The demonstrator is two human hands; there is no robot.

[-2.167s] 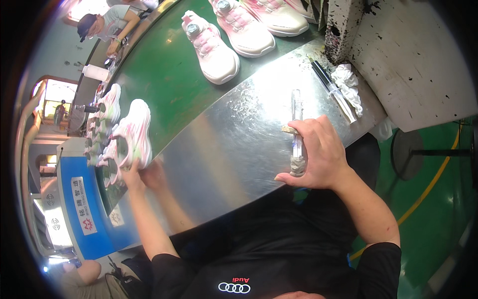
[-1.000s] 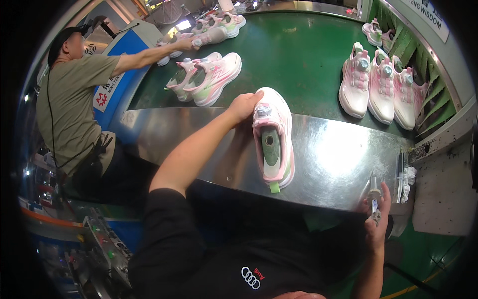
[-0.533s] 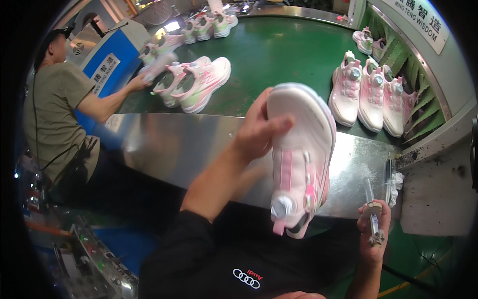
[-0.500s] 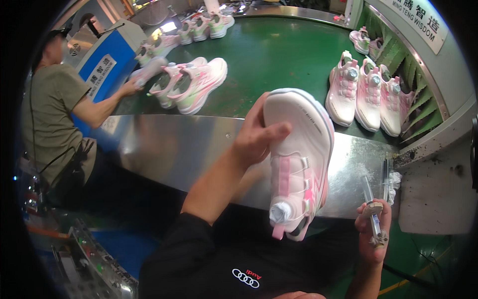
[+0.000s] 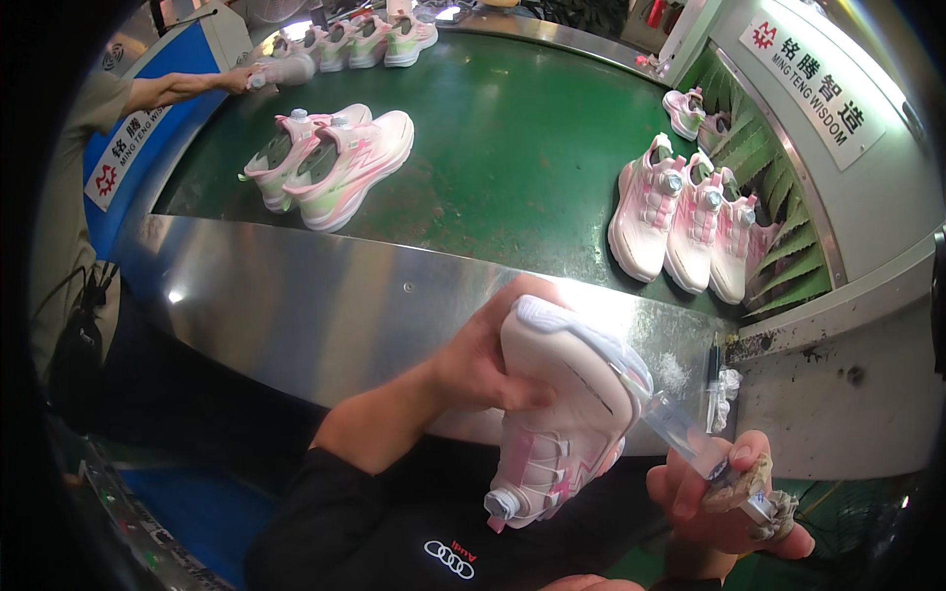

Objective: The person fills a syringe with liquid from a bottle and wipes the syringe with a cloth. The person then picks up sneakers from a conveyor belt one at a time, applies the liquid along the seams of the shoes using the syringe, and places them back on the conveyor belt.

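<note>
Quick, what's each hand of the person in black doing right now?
Left hand: closed, holding a pink-and-white shoe.
Right hand: closed, holding a clear syringe.

Shoe factory line: green conveyor belt (image 5: 493, 148), matching sneakers (image 5: 645, 222), strip-curtained machine (image 5: 862, 187), co-worker's arm (image 5: 177, 91).

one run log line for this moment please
left hand: holding pink-and-white sneaker | right hand: holding clear plastic syringe, tip at sole edge | flat green belt: more pink-and-white sneakers
</note>
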